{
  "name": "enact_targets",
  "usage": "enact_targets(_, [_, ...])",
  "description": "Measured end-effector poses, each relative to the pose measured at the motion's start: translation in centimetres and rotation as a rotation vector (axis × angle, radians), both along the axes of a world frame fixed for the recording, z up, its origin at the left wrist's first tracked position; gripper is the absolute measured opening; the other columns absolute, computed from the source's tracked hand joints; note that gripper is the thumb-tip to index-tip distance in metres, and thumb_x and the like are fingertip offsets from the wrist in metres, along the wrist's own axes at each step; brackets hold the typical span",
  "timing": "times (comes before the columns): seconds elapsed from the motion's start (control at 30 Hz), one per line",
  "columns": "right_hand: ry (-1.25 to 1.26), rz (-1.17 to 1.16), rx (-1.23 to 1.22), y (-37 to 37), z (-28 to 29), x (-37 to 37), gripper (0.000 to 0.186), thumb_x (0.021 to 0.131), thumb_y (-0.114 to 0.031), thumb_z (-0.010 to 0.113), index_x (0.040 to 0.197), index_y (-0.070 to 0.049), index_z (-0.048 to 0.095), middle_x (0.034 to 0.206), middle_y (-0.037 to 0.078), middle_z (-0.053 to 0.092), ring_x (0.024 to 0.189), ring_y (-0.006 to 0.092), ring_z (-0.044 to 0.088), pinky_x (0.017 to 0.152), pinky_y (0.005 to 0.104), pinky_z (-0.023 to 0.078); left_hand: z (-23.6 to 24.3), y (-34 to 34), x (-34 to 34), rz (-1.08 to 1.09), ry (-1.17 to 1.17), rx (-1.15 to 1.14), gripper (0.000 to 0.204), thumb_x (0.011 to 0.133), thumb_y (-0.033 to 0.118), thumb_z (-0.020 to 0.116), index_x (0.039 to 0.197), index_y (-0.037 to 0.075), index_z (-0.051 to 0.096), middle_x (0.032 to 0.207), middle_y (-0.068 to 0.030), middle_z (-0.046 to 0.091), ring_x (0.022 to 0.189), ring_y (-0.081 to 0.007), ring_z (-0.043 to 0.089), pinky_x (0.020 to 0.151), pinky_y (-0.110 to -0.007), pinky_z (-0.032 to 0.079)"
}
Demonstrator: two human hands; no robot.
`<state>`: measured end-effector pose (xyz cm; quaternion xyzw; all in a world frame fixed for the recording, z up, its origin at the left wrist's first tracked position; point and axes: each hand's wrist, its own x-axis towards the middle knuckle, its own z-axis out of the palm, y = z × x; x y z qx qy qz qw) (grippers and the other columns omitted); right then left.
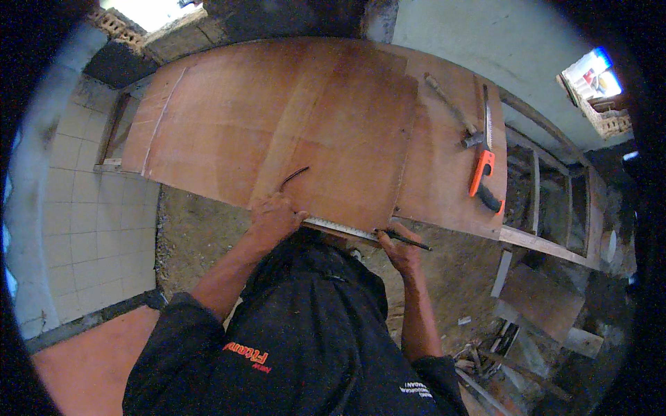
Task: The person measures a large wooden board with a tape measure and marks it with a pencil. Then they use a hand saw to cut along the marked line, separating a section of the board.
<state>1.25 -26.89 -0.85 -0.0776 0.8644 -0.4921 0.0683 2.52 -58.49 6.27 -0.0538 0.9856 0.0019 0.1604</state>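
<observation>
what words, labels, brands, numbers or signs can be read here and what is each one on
Orange-red lettering, on the left of the dark shirt: some of it legible, but I don't copy printed wording.
White lettering, on the right of the same shirt: smaller, likewise not copied.
Graduations on the white measuring strip between the two hands: marks show, any numbers too small to read.

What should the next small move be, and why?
Probably marking the plywood sheet at its near edge: the right hand holds a dark pencil-like tool beside the right end of the white ruled strip, with the left hand at the other.
</observation>
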Motion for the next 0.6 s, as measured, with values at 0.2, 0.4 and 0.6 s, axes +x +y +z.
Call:
enact_targets(0.2, [0.106,0.058,0.014,0.5,0.0,0.2,0.017,0.083,-0.017,0.079,0.093,-0.004,0.076,0.086,0.014,0.075,0.081,0.0277,0.073,0.074,0.0387,0.056,-0.5,-0.2,0.1,-0.035,0.049,-0.008,0.046,0.087,0.054,0.069,0.094,0.009,0.077,0.101,-0.0127,0.073,0.100,-0.0304,0.069,0.092,-0.044,0.051])
enact_targets(0.4, [0.090,0.070,0.030,0.4,0.7,0.1,0.016,0.083,-0.016,0.079,0.093,-0.003,0.076,0.088,0.014,0.075,0.082,0.0283,0.074,0.074,0.0388,0.057,-1.1,-0.4,0.0,-0.032,0.049,0.010,0.048,0.085,0.055,0.071,0.092,0.008,0.078,0.098,-0.0133,0.074,0.098,-0.0304,0.070,0.086,-0.044,0.053])
enact_targets(0.6, [0.108,0.056,0.052,0.3,0.6,0.1,0.015,0.082,-0.013,0.081,0.093,-0.003,0.077,0.089,0.015,0.075,0.082,0.0286,0.074,0.074,0.0389,0.057,-0.6,-0.1,-0.5,-0.005,-0.035,0.025,0.052,0.088,0.056,0.068,0.101,0.007,0.077,0.106,-0.0137,0.073,0.104,-0.0317,0.069,0.091,-0.045,0.051])
